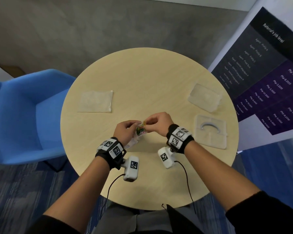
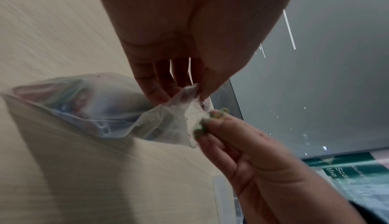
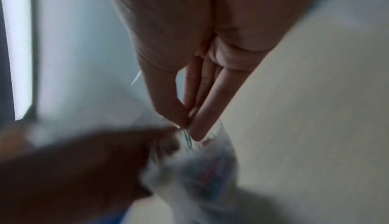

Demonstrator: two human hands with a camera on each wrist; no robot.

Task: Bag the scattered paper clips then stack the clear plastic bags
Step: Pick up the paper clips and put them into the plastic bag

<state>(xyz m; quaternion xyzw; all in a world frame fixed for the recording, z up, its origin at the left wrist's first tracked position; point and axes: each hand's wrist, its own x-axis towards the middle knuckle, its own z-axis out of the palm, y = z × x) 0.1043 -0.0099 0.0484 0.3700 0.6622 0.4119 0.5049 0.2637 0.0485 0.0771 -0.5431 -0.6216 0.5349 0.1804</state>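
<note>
My left hand (image 1: 125,129) pinches the mouth of a clear plastic bag (image 2: 101,109) that holds several coloured paper clips (image 1: 140,130), just above the round table. The bag hangs down and left from my fingers (image 2: 197,86) in the left wrist view. My right hand (image 1: 156,121) pinches a small bunch of paper clips (image 2: 210,119) at the bag's opening; a green clip (image 3: 187,137) shows between its fingertips in the right wrist view. A flat pile of empty clear bags (image 1: 96,101) lies on the table at the left.
The round wooden table (image 1: 142,78) also bears a clear plastic box (image 1: 205,97) and its lid (image 1: 210,130) at the right. A blue chair (image 1: 24,115) stands at the left, and a printed banner (image 1: 269,73) at the right.
</note>
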